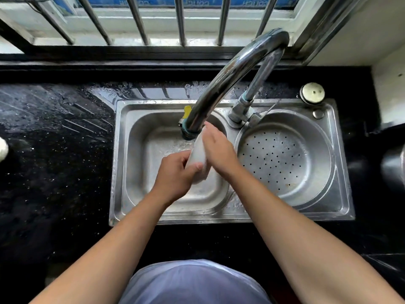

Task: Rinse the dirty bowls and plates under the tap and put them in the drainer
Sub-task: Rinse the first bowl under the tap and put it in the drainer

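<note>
White dish (pixel 198 154), seen edge-on (plate or bowl: can't tell), is held tilted over the left sink basin (pixel 135 150), top edge just under the tap (pixel 230 71) nozzle. Left hand (pixel 175 172) grips its lower end, fingers curled behind, thumb on the near face. Right hand (pixel 219 150) lies flat on its right side, fingers pressed together. Perforated drainer (pixel 285 159) sits in the right basin. Wet black countertop (pixel 54 150) surrounds the sink.

Tap (pixel 230 69): chromed metal, mirror-glossy, catching the window light.
Sink (pixel 118 150): stainless steel, brushed, dull sheen, wet and beaded.
Drainer (pixel 306 172): same steel, punched with holes, satin.
Counter (pixel 54 172): black speckled stone, polished, water lying on it.
Dish (pixel 198 154): white, smooth, glazed-looking, wet.
Window bars (pixel 180 20): bare metal, soft shine.
Garment (pixel 195 281): pale blue cloth, matt.
</note>
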A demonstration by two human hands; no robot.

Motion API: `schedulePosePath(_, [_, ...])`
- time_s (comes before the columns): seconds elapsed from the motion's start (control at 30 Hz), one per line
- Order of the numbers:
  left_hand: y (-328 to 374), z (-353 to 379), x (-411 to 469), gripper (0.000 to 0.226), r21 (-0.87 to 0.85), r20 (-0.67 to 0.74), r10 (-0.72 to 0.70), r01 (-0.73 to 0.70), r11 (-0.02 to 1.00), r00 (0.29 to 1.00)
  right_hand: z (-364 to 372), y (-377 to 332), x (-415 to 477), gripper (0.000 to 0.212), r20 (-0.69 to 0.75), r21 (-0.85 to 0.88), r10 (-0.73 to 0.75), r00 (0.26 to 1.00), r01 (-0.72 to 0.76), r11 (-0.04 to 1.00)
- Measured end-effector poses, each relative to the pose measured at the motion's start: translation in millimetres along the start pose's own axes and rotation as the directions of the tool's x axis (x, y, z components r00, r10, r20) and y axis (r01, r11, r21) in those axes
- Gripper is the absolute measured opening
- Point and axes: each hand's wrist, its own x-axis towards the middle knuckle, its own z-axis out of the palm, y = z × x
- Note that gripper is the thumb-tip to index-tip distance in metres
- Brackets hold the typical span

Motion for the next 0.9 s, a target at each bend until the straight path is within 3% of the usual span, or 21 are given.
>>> schedulePosePath(0.07, [-3.8, 1.3, 4.3, 0.030, -0.211, -0.036, -0.168, 0.157, 0.965, 0.985, 8.2, 7.3, -17.3, 0.042, 0.087, -0.222, -0.265, 0.960, 0.277, 0.935])
schedulePosePath(0.17, [-7.2, 6.4, 3.6, 0.013, -0.468, 0.012, -0.396, 0.355, 0.809, 0.918, 20.8, 21.7, -57.0, 0.043, 0.124, -0.307, -0.411, 0.903, 0.429, 0.850])
schedulePosePath(0.23, [-10.7, 13.6, -4.4, 0.013, -0.453, 0.050, -0.398, 0.376, 0.809, 0.916, 17.4, 31.1, -75.7, 0.040, 0.081, -0.263, -0.441, 0.894, 0.446, 0.855])
schedulePosePath(0.3, [-10.8, 21.5, -13.4, 0.017, -0.352, 0.051, -0.343, 0.338, 0.873, 0.938, 9.1, 40.7, -85.7, 0.037, -0.003, -0.185, -0.401, 0.916, 0.393, 0.901])
schedulePosePath(0.4, [-5.5, 35.5, -25.4, 0.021, 0.027, 0.058, -0.076, 0.074, 0.997, 0.995, -14.6, 43.4, -87.3, 0.039, -0.227, -0.001, -0.066, 0.972, 0.067, 0.998])
schedulePosePath(0.47, [4.9, 44.1, -31.6, 0.013, 0.211, 0.117, 0.123, -0.146, 0.966, 0.985, -39.5, 45.9, -82.4, 0.055, -0.262, 0.082, 0.163, 0.951, -0.146, 0.986])
schedulePosePath(0.5, [10.4, 46.9, -31.9, 0.008, 0.269, 0.162, 0.184, -0.223, 0.937, 0.970, -54.2, 49.7, -80.0, 0.066, -0.225, 0.068, 0.195, 0.955, -0.184, 0.981])
schedulePosePath(0.57, [22.6, 48.5, -26.6, 0.013, 0.361, 0.246, 0.259, -0.336, 0.870, 0.934, -86.1, 59.4, -78.5, 0.079, -0.082, -0.083, 0.115, 0.990, -0.122, 0.989])
schedulePosePath(0.63, [32.2, 46.7, -13.0, 0.019, 0.404, 0.334, 0.361, -0.478, 0.780, 0.871, -112.4, 70.7, -80.7, 0.063, 0.103, -0.298, 0.006, 0.995, 0.025, 0.954])
schedulePosePath(0.73, [46.5, 47.0, 12.7, 0.032, 0.387, 0.471, 0.443, -0.630, 0.673, 0.763, -132.0, 87.9, -89.2, 0.039, 0.278, -0.464, 0.043, 0.960, 0.095, 0.881])
schedulePosePath(0.83, [55.2, 60.0, 33.1, 0.033, 0.398, 0.534, 0.490, -0.717, 0.573, 0.689, -135.1, 103.9, -97.9, 0.034, 0.250, -0.493, 0.030, 0.968, 0.101, 0.864])
schedulePosePath(0.9, [57.0, 74.5, 38.3, 0.030, 0.350, 0.446, 0.510, -0.668, 0.657, 0.735, -132.9, 116.7, -101.0, 0.022, 0.117, -0.391, -0.011, 0.993, 0.056, 0.919])
